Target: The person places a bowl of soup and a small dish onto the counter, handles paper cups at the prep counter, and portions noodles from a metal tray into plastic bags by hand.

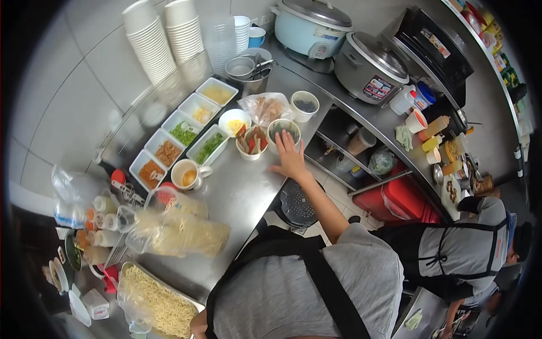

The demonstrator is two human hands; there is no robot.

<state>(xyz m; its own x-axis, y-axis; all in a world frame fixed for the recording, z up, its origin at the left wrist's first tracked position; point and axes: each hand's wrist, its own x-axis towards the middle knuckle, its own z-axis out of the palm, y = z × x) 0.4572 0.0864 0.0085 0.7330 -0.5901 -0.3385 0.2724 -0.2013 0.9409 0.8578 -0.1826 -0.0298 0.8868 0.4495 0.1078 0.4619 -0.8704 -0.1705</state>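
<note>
1. One tray (pixel 197 305) of noodles (pixel 158 299) sits at the lower left of the desk (pixel 226 198).
2. The left hand (pixel 198 325), mostly hidden by the shirt (pixel 305 288), is near the tray; its grip I cannot tell.
3. A tub (pixel 247 155) of red and pale strips stands near the desk's far end.
4. The white bowl (pixel 276 125) stands just right of it.
5. The right hand (pixel 292 161) reaches over this bowl, grip wide, fingers spread.
6. A cup (pixel 305 117) of dark flakes stands just beyond.

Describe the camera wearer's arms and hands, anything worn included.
Right hand: five slender fingers, no glove or visible jewellery. Forearm uncovered up to a short grey sleeve; no visible markings. Left arm mostly hidden, only a bare bit showing.
</note>
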